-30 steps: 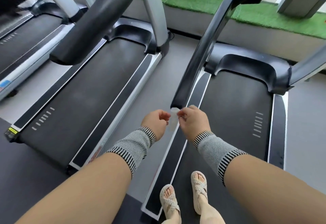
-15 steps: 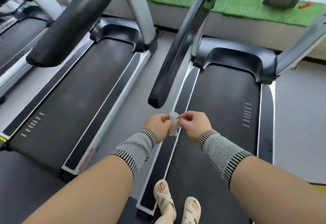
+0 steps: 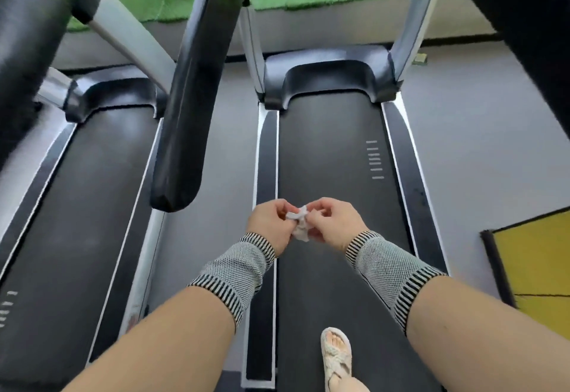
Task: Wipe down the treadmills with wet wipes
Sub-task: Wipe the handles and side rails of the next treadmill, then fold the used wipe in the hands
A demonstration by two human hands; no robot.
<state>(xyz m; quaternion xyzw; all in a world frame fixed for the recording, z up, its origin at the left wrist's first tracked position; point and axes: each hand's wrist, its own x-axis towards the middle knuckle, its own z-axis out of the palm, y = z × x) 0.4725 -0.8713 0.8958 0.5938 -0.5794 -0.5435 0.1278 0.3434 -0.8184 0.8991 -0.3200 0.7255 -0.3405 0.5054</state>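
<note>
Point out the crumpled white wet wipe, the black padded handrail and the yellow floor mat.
crumpled white wet wipe [image 3: 299, 225], head view, its bunched middle.
black padded handrail [image 3: 191, 107], head view, mid-length of the padding.
yellow floor mat [image 3: 538, 265], head view, its bare yellow surface.

no readable text, only plain white dash marks on the treadmill belt, no brand legible

2 treadmills, 1 wet wipe, 2 hands, 1 sandalled foot, 1 yellow mat.
</note>
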